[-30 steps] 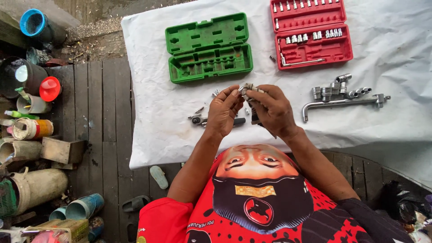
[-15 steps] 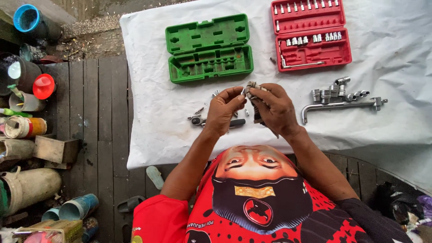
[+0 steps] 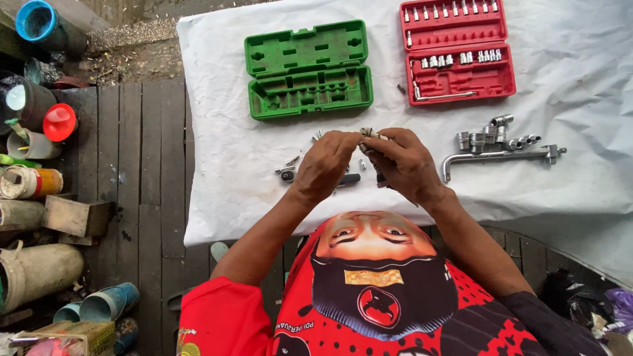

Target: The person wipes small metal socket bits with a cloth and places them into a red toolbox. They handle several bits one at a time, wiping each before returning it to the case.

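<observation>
A: Two hands meet over a white sheet (image 3: 580, 59) spread on the table, seen from above. At far left, on the dark wooden boards (image 3: 142, 165), stand paint cans, pipes and a red funnel (image 3: 59, 120).

B: And on the sheet itself?

A: An open green tool case (image 3: 307, 69) lies upper left, its moulded slots mostly bare. Below it, small metal bits (image 3: 290, 168) are scattered just beside the left hand (image 3: 326, 165).

B: What is that hand's grip doing?

A: Its fingers are pinched shut on a small metal part (image 3: 366, 133), held above the sheet between both hands. The right hand (image 3: 405, 165) closes on the same piece from the other side, fingertips touching it. The part is too small to tell its kind.

B: Further right?

A: An open red socket set (image 3: 458, 53) sits upper right, rows of chrome sockets in its lid and tray, a thin bar lying in the lower half. Below it, a chrome L-shaped handle (image 3: 498, 156) lies on the sheet with several loose sockets (image 3: 491, 135) clustered just above it, well apart from the hands.
</observation>
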